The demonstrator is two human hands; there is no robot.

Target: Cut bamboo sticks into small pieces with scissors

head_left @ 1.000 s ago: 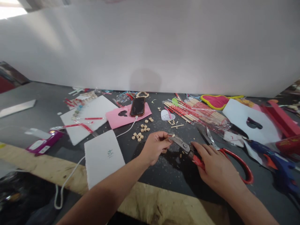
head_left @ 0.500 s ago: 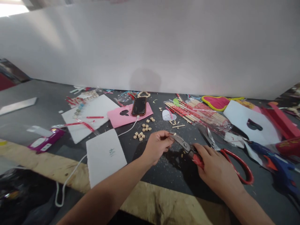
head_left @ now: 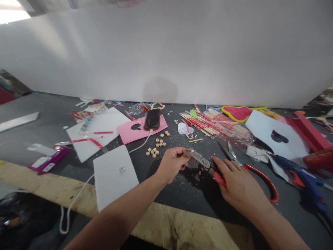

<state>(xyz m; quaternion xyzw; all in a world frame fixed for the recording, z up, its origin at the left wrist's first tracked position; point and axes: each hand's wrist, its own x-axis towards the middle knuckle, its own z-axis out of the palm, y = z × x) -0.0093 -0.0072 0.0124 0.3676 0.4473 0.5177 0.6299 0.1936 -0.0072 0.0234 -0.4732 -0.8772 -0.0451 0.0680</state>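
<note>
My right hand (head_left: 238, 178) is wrapped round the red handles of a metal cutting tool (head_left: 201, 161), whose jaws point left. At the tips of those jaws, my left hand (head_left: 171, 163) is closed in a pinch, and a small pale wooden piece (head_left: 192, 151) shows there. Most of what the left fingers hold is hidden. Small wooden pieces (head_left: 153, 151) lie in clusters left of the jaws. Beyond the hands are a short thin stick (head_left: 196, 140), a white paper cutout (head_left: 183, 128) and red-and-wood sticks (head_left: 203, 125).
A phone (head_left: 152, 119) lies on pink paper (head_left: 125, 132), its white cable running left. Large red-handled scissors (head_left: 265, 180) and a blue glue gun (head_left: 307, 178) lie at the right. White card (head_left: 116, 177) and a purple box (head_left: 49, 159) are at the left.
The whole view has shifted slightly, so things appear a little further left. Both hands keep nearly the same pose round the tool's jaws and handles.
</note>
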